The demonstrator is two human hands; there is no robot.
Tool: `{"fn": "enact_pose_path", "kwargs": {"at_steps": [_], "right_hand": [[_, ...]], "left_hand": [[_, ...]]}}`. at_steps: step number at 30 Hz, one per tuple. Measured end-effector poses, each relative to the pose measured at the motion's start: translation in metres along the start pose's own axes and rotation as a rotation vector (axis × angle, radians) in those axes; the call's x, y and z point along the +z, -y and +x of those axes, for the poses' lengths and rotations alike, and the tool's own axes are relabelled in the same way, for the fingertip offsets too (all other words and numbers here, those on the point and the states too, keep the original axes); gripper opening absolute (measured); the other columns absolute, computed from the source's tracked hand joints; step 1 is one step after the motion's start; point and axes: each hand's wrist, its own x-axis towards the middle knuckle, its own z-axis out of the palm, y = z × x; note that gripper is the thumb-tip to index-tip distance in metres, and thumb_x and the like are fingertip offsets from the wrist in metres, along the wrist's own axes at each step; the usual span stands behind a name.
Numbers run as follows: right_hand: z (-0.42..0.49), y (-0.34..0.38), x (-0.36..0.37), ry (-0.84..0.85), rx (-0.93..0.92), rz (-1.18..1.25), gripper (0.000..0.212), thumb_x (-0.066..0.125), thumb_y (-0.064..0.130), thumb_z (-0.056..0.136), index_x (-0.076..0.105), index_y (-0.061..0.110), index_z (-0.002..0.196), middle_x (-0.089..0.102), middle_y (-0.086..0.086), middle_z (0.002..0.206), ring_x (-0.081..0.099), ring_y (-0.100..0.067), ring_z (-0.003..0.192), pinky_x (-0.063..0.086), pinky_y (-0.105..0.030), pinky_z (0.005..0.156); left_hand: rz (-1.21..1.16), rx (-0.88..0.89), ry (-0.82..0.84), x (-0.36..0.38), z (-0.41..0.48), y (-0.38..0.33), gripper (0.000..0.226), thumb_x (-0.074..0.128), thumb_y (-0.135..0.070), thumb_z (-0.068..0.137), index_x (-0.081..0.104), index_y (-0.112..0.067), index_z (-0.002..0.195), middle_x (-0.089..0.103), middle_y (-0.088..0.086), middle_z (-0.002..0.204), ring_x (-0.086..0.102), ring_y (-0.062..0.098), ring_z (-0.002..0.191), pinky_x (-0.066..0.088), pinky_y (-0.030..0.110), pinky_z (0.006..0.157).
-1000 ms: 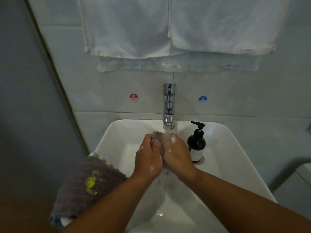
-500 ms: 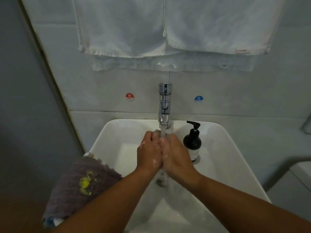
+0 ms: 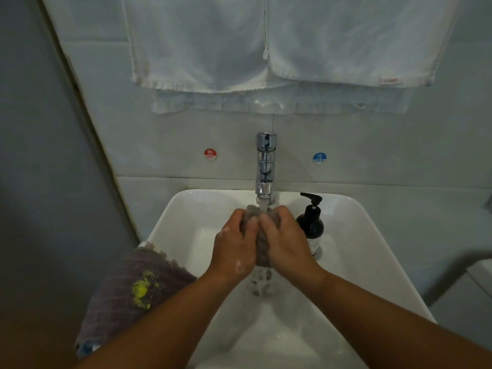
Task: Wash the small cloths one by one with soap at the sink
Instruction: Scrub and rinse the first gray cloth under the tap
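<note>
Your left hand (image 3: 234, 243) and right hand (image 3: 286, 241) are pressed side by side over the sink (image 3: 372, 251), both with fingers curled round one small grey cloth (image 3: 262, 250). The cloth is bunched between your palms; your hands hide most of it, and only the top and a middle strip show. Water stream (image 3: 263, 205) from the faucet (image 3: 266, 166), at 12 o'clock of your hands, lands on the cloth's top. Black soap pump bottle (image 3: 311, 226) stands upright at 3 o'clock, just beside your right hand, inside the sink. Purple-grey cloth (image 3: 125, 310) with a yellow stain (image 3: 141, 288) is draped over the sink rim at 8 o'clock; your left forearm crosses its near corner. Your forearms block the near part of the sink. On the wall, hot sticker (image 3: 210, 154) at 11 o'clock, cold sticker (image 3: 319, 157) at 1 o'clock, white towels (image 3: 199, 43) hanging above.
</note>
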Motion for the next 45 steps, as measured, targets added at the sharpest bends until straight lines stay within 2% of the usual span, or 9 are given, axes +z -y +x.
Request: {"fn": "enact_pose_path", "kwargs": {"at_steps": [2,5,11,16,22,25,28,31,45], "right_hand": [[0.002,-0.005,-0.005,-0.017,0.057,0.124,0.009,0.049,0.033,0.105,0.053,0.026,0.106,0.063,0.002,0.102,0.067,-0.013,0.095,0.062,-0.034,0.080],[0.000,-0.008,-0.009,-0.041,0.086,0.254,0.004,0.055,0.025,0.104,0.056,0.021,0.105,0.067,-0.005,0.101,0.069,-0.021,0.096,0.061,-0.032,0.077],[0.007,-0.014,-0.024,0.169,0.239,0.087,0.029,0.070,0.040,0.090,0.065,0.024,0.114,0.067,-0.002,0.109,0.065,-0.022,0.104,0.057,-0.040,0.089],[0.004,-0.015,-0.020,0.223,0.110,0.010,0.019,0.064,0.035,0.098,0.075,0.023,0.086,0.072,-0.001,0.087,0.068,-0.019,0.086,0.055,-0.029,0.072],[0.007,-0.010,-0.017,-0.024,0.122,0.026,0.024,0.053,0.041,0.103,0.068,0.023,0.098,0.068,0.001,0.094,0.066,-0.015,0.090,0.058,-0.039,0.087],[0.001,-0.008,-0.016,0.065,0.211,0.060,0.026,0.058,0.047,0.098,0.068,0.023,0.101,0.070,0.001,0.096,0.067,-0.017,0.092,0.057,-0.036,0.086],[-0.003,-0.013,-0.016,0.266,0.263,0.118,0.020,0.076,0.025,0.088,0.067,0.022,0.106,0.073,0.000,0.098,0.072,-0.019,0.092,0.061,-0.034,0.081],[-0.001,-0.018,-0.018,0.242,0.286,0.167,0.022,0.076,0.014,0.087,0.069,0.018,0.108,0.076,-0.006,0.102,0.074,-0.022,0.093,0.062,-0.042,0.086],[-0.002,-0.010,-0.015,0.105,0.236,0.218,0.007,0.053,0.035,0.103,0.057,0.038,0.109,0.065,0.003,0.115,0.063,-0.017,0.107,0.055,-0.043,0.097]], "left_hand": [[-0.117,-0.057,0.075,-0.005,-0.001,0.002,0.022,0.062,-0.031,0.100,0.056,-0.031,0.121,0.070,0.000,0.102,0.070,0.016,0.090,0.060,0.026,0.069],[-0.255,-0.202,0.190,-0.009,-0.004,0.009,0.038,0.073,-0.020,0.093,0.055,-0.026,0.127,0.070,0.005,0.110,0.072,0.019,0.096,0.063,0.028,0.075],[-0.126,-0.053,0.189,-0.018,-0.004,0.018,0.038,0.069,0.003,0.086,0.070,-0.029,0.108,0.073,-0.005,0.101,0.069,0.014,0.095,0.059,0.022,0.079],[-0.209,-0.127,0.120,-0.017,-0.006,0.016,0.039,0.076,-0.009,0.087,0.065,-0.032,0.117,0.069,0.000,0.109,0.068,0.019,0.100,0.063,0.029,0.080],[-0.259,-0.211,0.197,-0.013,-0.010,0.019,0.017,0.061,-0.036,0.100,0.069,-0.023,0.108,0.073,0.002,0.108,0.070,0.021,0.101,0.061,0.047,0.089],[-0.249,-0.182,0.130,-0.010,-0.008,0.018,0.011,0.053,-0.038,0.104,0.063,-0.033,0.104,0.070,0.001,0.107,0.068,0.024,0.102,0.061,0.050,0.087],[-0.212,-0.170,0.031,-0.009,-0.006,0.018,0.011,0.050,-0.037,0.105,0.060,-0.034,0.102,0.069,0.001,0.102,0.068,0.022,0.097,0.061,0.049,0.087],[-0.095,-0.140,-0.048,-0.013,-0.006,0.016,0.014,0.046,-0.037,0.106,0.058,-0.029,0.107,0.067,-0.001,0.099,0.064,0.017,0.092,0.058,0.044,0.088],[-0.171,-0.151,0.054,-0.007,-0.011,0.015,0.011,0.049,-0.031,0.106,0.058,-0.029,0.112,0.067,-0.003,0.108,0.064,0.017,0.101,0.057,0.043,0.093]]}}
